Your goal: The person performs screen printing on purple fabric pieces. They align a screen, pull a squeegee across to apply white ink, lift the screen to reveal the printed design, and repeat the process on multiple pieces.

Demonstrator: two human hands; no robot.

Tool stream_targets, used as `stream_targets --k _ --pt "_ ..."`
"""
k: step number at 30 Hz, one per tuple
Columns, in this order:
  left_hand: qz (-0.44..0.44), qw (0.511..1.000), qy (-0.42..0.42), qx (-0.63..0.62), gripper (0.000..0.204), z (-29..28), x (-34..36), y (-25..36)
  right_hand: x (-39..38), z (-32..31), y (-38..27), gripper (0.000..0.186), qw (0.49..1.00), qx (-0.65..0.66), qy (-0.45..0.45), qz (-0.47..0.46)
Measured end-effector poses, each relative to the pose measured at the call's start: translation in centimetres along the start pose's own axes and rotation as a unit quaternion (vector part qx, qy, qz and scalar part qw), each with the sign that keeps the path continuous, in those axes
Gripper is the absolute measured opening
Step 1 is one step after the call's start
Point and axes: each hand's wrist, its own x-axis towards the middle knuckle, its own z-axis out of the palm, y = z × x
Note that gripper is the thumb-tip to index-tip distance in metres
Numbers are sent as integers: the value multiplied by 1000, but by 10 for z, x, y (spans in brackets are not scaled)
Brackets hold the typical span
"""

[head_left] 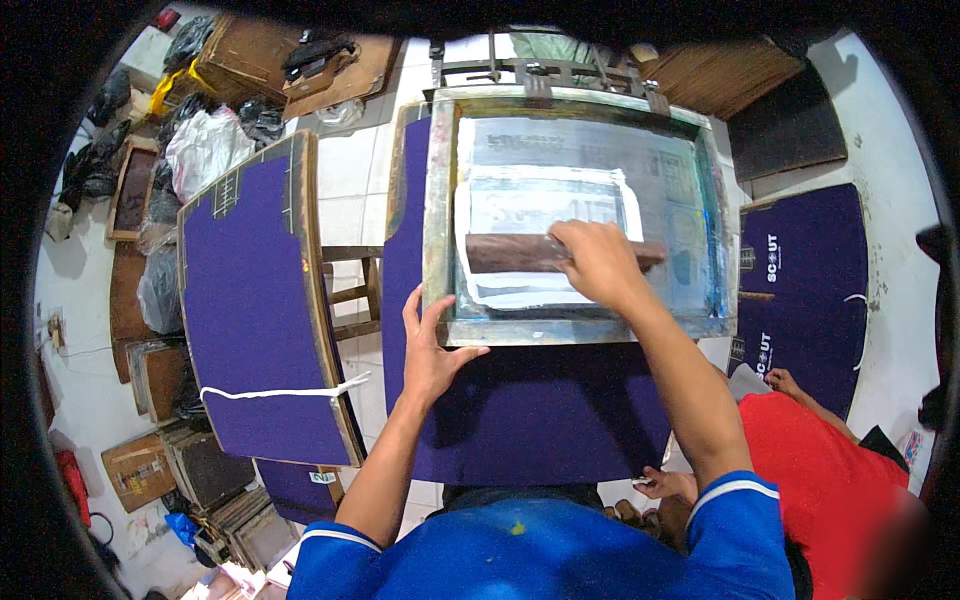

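A wooden-framed printing screen (438, 210) lies over a board covered in purple cloth (540, 420) in front of me. White ink (462, 225) is spread on its mesh in a rough rectangle. My right hand (600, 262) is closed round the right part of a dark brown squeegee (510, 253), which lies crosswise on the inked mesh. With fingers and thumb spread round the near left corner of the frame, my left hand (430, 355) holds it. The squeegee's lower edge against the mesh is hard to make out.
Metal hinge clamps (537, 88) hold the screen's far edge. Purple-covered boards stand to the left (250, 300) and right (800, 290), the left one crossed by a white cord (270, 393). A person in red (820, 470) is close at my right. Bags (205, 145) clutter the far left.
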Motion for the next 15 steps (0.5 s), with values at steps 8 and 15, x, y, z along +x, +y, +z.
stream_targets --k 8,15 --pt "-24 999 1 36 140 -5 5 11 2 23 19 34 1000 11 -18 0" --pt "-49 997 -10 58 150 -13 8 24 170 -8 91 45 995 -15 -94 21"
